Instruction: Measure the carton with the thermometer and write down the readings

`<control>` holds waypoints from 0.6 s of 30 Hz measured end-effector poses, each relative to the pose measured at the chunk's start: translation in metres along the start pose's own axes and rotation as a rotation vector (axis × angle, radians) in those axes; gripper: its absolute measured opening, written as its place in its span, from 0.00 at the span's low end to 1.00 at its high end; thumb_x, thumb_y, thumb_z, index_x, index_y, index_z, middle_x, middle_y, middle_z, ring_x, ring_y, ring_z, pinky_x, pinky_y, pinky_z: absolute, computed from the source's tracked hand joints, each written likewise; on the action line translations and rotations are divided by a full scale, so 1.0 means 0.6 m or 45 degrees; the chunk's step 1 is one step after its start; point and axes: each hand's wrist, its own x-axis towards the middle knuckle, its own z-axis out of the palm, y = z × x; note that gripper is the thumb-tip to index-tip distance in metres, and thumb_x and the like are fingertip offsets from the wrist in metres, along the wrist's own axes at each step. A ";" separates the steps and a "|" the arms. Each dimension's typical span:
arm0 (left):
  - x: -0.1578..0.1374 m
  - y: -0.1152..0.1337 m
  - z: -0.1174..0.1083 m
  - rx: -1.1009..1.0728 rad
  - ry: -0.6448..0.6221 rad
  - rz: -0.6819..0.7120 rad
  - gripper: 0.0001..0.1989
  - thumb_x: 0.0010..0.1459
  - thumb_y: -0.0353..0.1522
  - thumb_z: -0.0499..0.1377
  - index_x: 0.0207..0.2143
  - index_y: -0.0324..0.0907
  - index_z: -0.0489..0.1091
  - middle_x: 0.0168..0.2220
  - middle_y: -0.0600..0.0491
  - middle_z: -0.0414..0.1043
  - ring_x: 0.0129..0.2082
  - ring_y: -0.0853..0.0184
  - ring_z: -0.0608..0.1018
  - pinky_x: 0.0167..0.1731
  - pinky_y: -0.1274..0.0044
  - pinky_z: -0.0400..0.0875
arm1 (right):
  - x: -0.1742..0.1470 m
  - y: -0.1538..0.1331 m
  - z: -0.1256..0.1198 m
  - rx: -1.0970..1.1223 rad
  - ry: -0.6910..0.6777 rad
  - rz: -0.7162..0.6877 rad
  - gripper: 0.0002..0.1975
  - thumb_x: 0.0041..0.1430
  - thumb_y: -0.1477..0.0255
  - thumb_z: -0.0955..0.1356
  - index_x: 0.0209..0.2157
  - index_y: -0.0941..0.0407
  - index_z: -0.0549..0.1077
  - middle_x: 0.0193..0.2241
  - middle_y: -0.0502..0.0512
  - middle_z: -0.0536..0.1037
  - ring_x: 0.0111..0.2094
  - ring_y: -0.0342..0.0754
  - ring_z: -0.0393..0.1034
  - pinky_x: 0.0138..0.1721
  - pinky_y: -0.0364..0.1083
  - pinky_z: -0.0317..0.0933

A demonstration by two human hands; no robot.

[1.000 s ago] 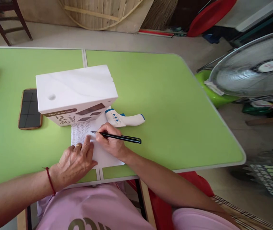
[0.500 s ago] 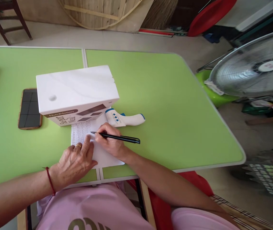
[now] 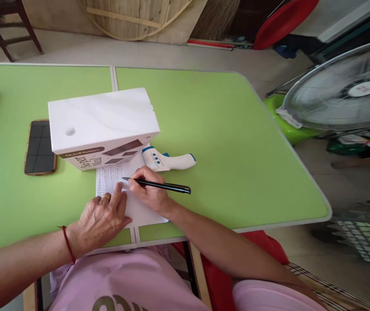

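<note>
Fingers wrapped round a black pen [image 3: 164, 185], my right hand [image 3: 149, 190] rests on a white sheet of paper [image 3: 146, 214]. The pen's tip points left, at the edge of dense rows of handwriting. My left hand [image 3: 102, 216] lies over the lower left of the paper with its fingers stretched out, the index fingertip close to the pen tip. A white box [image 3: 103, 119] with printed sides stands over the paper's far end and hides part of it. Just beyond my right hand lies a white and blue handheld infrared thermometer [image 3: 168, 160].
A smartphone [image 3: 39, 147] lies left of the box on the green table [image 3: 237, 151]. Past the table's right edge stands a large fan [image 3: 340, 90] beside a green plastic item. A dark wooden chair [image 3: 13, 26] is at the back left.
Almost nothing differs. The pen has tilted very slightly in my right hand, and the whole view has shifted a little. My left hand stays in place.
</note>
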 end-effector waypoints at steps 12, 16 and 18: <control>-0.001 0.000 0.001 0.009 0.080 0.004 0.25 0.58 0.42 0.67 0.49 0.30 0.74 0.56 0.33 0.73 0.28 0.61 0.80 0.22 0.71 0.78 | 0.000 0.001 0.000 -0.028 -0.057 0.041 0.08 0.58 0.73 0.65 0.26 0.52 0.64 0.19 0.43 0.70 0.19 0.40 0.62 0.24 0.40 0.58; -0.001 0.001 0.004 0.004 0.098 0.005 0.25 0.57 0.41 0.67 0.48 0.29 0.74 0.56 0.32 0.73 0.29 0.61 0.80 0.22 0.71 0.78 | 0.001 0.000 -0.001 -0.040 -0.056 0.031 0.08 0.58 0.72 0.65 0.26 0.52 0.64 0.19 0.43 0.70 0.19 0.40 0.62 0.24 0.40 0.58; -0.001 0.001 0.005 0.005 0.095 0.004 0.26 0.57 0.41 0.67 0.49 0.28 0.74 0.56 0.32 0.73 0.29 0.61 0.80 0.22 0.71 0.78 | 0.000 0.000 0.000 -0.046 -0.051 0.037 0.08 0.58 0.72 0.65 0.26 0.52 0.64 0.19 0.43 0.70 0.19 0.40 0.62 0.23 0.40 0.59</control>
